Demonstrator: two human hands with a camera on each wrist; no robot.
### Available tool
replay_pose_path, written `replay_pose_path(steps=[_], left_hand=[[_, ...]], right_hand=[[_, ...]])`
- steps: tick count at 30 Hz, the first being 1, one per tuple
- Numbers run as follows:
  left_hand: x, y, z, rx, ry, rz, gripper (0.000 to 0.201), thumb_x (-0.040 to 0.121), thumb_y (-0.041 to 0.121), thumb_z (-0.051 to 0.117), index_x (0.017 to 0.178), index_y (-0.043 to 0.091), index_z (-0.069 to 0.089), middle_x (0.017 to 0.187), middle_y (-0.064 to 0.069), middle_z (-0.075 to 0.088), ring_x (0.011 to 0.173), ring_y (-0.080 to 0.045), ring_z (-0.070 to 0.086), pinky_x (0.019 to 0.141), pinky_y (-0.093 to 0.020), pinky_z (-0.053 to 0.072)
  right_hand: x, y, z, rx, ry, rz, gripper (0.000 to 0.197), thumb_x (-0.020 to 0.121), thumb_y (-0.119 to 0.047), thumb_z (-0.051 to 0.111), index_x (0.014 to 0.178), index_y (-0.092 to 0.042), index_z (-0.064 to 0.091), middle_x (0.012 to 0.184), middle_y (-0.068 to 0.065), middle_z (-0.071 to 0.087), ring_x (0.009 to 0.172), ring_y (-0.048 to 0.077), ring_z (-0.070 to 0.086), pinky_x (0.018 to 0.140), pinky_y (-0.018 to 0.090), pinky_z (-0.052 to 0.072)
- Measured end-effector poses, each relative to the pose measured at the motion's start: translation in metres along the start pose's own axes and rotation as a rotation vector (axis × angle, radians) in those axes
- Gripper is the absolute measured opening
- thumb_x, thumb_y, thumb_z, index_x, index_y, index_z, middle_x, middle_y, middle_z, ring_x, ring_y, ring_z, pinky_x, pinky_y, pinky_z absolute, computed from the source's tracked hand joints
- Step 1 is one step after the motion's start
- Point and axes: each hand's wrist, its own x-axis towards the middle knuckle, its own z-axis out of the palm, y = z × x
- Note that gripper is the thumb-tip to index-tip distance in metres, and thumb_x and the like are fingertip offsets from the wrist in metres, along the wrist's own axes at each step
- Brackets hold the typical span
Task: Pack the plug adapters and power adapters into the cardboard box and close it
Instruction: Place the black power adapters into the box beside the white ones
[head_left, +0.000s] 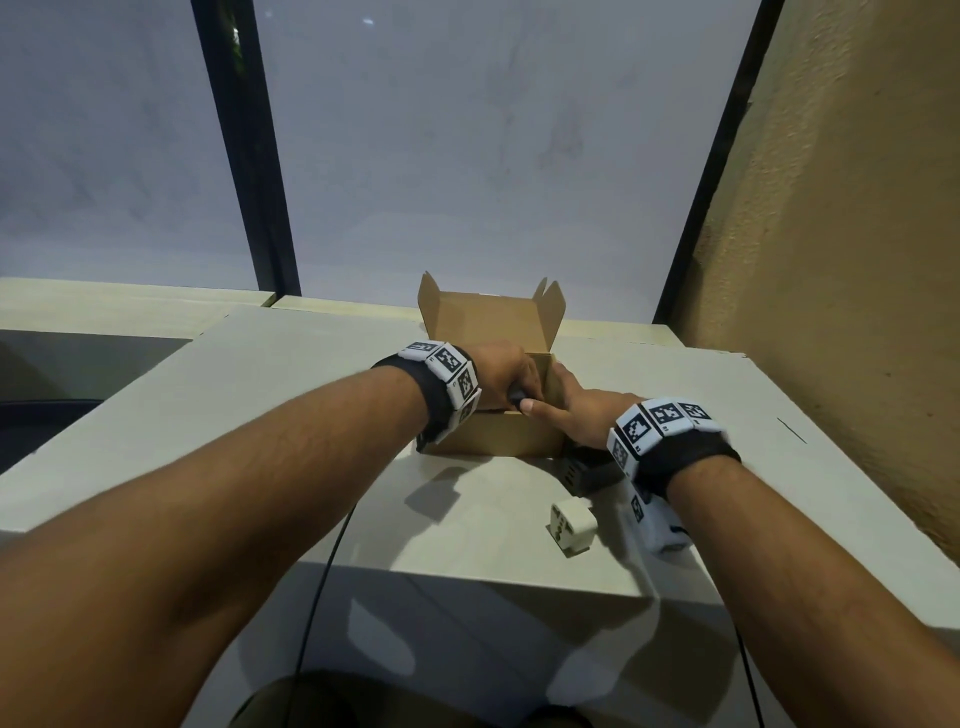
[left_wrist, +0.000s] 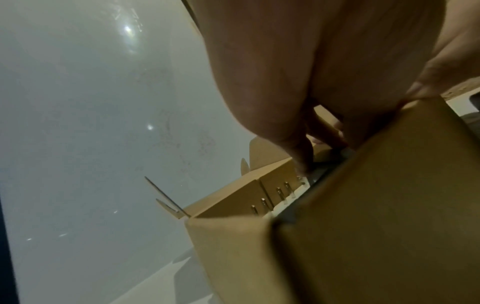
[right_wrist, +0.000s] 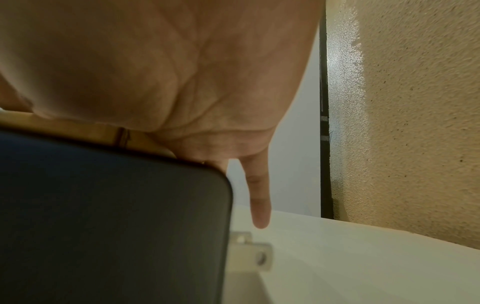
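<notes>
The open cardboard box (head_left: 488, 441) stands mid-table with its lid (head_left: 488, 322) upright at the back. My left hand (head_left: 524, 395) reaches down into it and pinches a dark power adapter (head_left: 521, 401). In the left wrist view the fingers (left_wrist: 301, 160) point down beside white adapters (left_wrist: 281, 197) with metal prongs that lie inside the box (left_wrist: 376, 226). My right hand (head_left: 563, 402) rests against the box's right wall, thumb along the front rim, little finger (right_wrist: 259, 205) straight. A black power adapter (head_left: 587, 470) lies under my right wrist, and a white plug adapter (head_left: 571, 522) lies nearer me.
The pale table (head_left: 260, 415) ends in a front edge close to me. A rough tan wall (head_left: 857, 260) rises at the right and a frosted window (head_left: 467, 156) stands behind. A thin black cable (head_left: 327, 571) hangs over the front edge.
</notes>
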Motion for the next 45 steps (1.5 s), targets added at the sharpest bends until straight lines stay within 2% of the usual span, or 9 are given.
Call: replay_pose_path(steps=[4, 13, 19, 23, 27, 30, 35, 40, 45], left_hand=[[0.004, 0.003, 0.003, 0.043, -0.078, -0.067, 0.023, 0.085, 0.000, 0.062, 0.099, 0.013, 0.075, 0.107, -0.007, 0.071, 0.097, -0.029, 0.065, 0.085, -0.041, 0.055], [-0.009, 0.026, -0.004, 0.123, -0.177, -0.157, 0.031, 0.099, 0.009, 0.044, 0.125, 0.005, 0.061, 0.119, -0.014, 0.063, 0.095, -0.026, 0.054, 0.082, -0.028, 0.036], [-0.034, 0.041, -0.006, 0.031, 0.072, -0.213, 0.023, 0.094, 0.014, 0.055, 0.110, 0.008, 0.071, 0.108, -0.010, 0.068, 0.100, -0.026, 0.061, 0.081, -0.030, 0.048], [-0.055, 0.065, -0.002, 0.030, 0.275, -0.159, 0.018, 0.091, 0.015, 0.056, 0.090, 0.009, 0.072, 0.091, -0.007, 0.065, 0.080, -0.023, 0.060, 0.066, -0.029, 0.045], [-0.064, 0.078, 0.009, -0.063, 0.124, 0.113, 0.039, 0.083, -0.003, 0.052, 0.113, 0.014, 0.070, 0.118, -0.005, 0.067, 0.104, -0.022, 0.062, 0.090, -0.033, 0.051], [-0.063, 0.079, 0.017, -0.004, 0.033, 0.212, 0.057, 0.080, -0.010, 0.047, 0.129, 0.015, 0.061, 0.135, -0.005, 0.060, 0.124, -0.024, 0.054, 0.107, -0.040, 0.043], [-0.071, 0.077, 0.030, 0.153, -0.069, 0.171, 0.064, 0.085, -0.006, 0.049, 0.145, 0.014, 0.043, 0.149, -0.004, 0.045, 0.137, -0.023, 0.039, 0.112, -0.039, 0.035], [-0.073, 0.072, 0.039, 0.365, -0.040, 0.141, 0.071, 0.090, 0.012, 0.051, 0.153, 0.020, 0.019, 0.155, -0.001, 0.030, 0.141, -0.022, 0.026, 0.109, -0.036, 0.032], [-0.076, 0.074, 0.035, 0.370, -0.023, 0.131, 0.054, 0.089, 0.018, 0.058, 0.141, 0.015, 0.044, 0.141, -0.006, 0.040, 0.129, -0.025, 0.036, 0.107, -0.038, 0.039]], right_hand=[[-0.001, 0.000, 0.000, 0.000, -0.010, 0.002, 0.094, 0.083, -0.079, 0.027, 0.155, -0.027, -0.004, 0.157, 0.009, 0.031, 0.139, 0.031, 0.038, 0.113, 0.044, 0.028], [-0.002, 0.000, -0.002, 0.080, -0.018, -0.041, 0.090, 0.087, -0.072, 0.034, 0.154, -0.027, -0.004, 0.154, 0.008, 0.035, 0.135, 0.033, 0.043, 0.111, 0.044, 0.031], [-0.004, -0.003, -0.002, 0.095, 0.008, -0.064, 0.092, 0.085, -0.074, 0.034, 0.154, -0.026, -0.003, 0.151, 0.013, 0.039, 0.132, 0.035, 0.044, 0.110, 0.047, 0.032], [0.008, 0.003, 0.003, 0.079, 0.014, -0.081, 0.121, 0.058, -0.095, 0.020, 0.153, -0.024, 0.002, 0.145, 0.015, 0.045, 0.127, 0.036, 0.049, 0.106, 0.051, 0.036], [0.010, -0.003, 0.001, -0.072, -0.059, 0.001, 0.083, 0.090, -0.039, 0.058, 0.152, -0.009, 0.012, 0.128, 0.022, 0.055, 0.111, 0.035, 0.059, 0.093, 0.043, 0.048], [0.004, -0.008, 0.000, -0.170, 0.020, 0.068, 0.078, 0.096, -0.040, 0.050, 0.152, -0.022, 0.000, 0.116, 0.020, 0.060, 0.091, 0.031, 0.060, 0.077, 0.039, 0.044], [-0.001, 0.001, -0.004, 0.070, -0.020, -0.079, 0.087, 0.086, -0.073, 0.032, 0.152, -0.034, -0.009, 0.154, 0.012, 0.035, 0.135, 0.033, 0.041, 0.112, 0.044, 0.029], [-0.007, -0.005, -0.005, 0.021, -0.006, -0.039, 0.082, 0.091, -0.066, 0.031, 0.154, -0.029, -0.006, 0.157, 0.014, 0.028, 0.140, 0.034, 0.033, 0.114, 0.043, 0.023], [-0.011, -0.008, -0.005, 0.040, 0.032, 0.000, 0.080, 0.092, -0.064, 0.033, 0.154, -0.029, -0.004, 0.159, 0.013, 0.022, 0.142, 0.035, 0.030, 0.114, 0.043, 0.023]])
